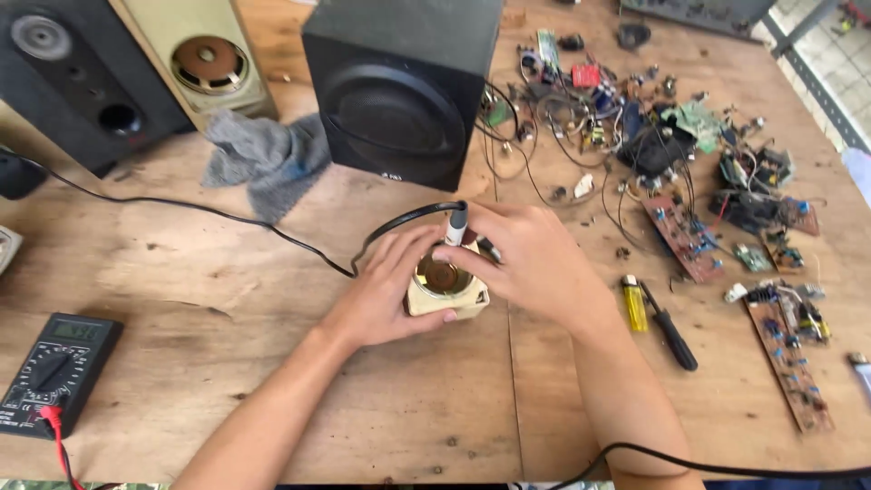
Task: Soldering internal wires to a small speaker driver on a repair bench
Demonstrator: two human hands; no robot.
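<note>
A small cream speaker unit (446, 289) with a gold round centre rests on the wooden table (218, 290). My left hand (386, 286) cups its left side and holds it steady. My right hand (531, 259) grips a grey pen-shaped tool (456, 224) with a black cable (390, 227), its tip pointing down at the speaker's top edge.
A black speaker box (399, 86) stands just behind my hands, with a grey rag (263, 159), a beige speaker (204, 54) and a black speaker (73, 73) to the left. A multimeter (54, 367) lies front left. Circuit boards (785, 349), wires, a yellow lighter (634, 304) and a screwdriver (670, 328) clutter the right.
</note>
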